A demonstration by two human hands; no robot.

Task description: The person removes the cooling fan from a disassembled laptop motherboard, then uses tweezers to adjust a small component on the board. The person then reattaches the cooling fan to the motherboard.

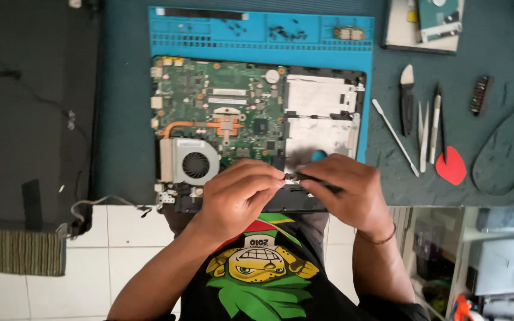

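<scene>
An opened laptop base (pixel 328 98) with a green motherboard (pixel 221 107), a copper heat pipe and a fan (pixel 194 163) lies on a blue repair mat (pixel 263 32). My left hand (pixel 239 193) and my right hand (pixel 343 190) meet over the laptop's near edge. Together they pinch a small metal part (pixel 291 176) between the fingertips. My right hand also grips a thin black tool (pixel 322 185) whose tip touches that part. What the part is exactly is too small to tell.
Pry tools, tweezers (pixel 425 134), a white spudger (pixel 395 137) and a red pick (pixel 451 166) lie to the right on the dark table. A hard drive on a box (pixel 429 24) sits at the back right. A loop of black cable (pixel 507 154) lies far right. Several screws rest in the mat's tray.
</scene>
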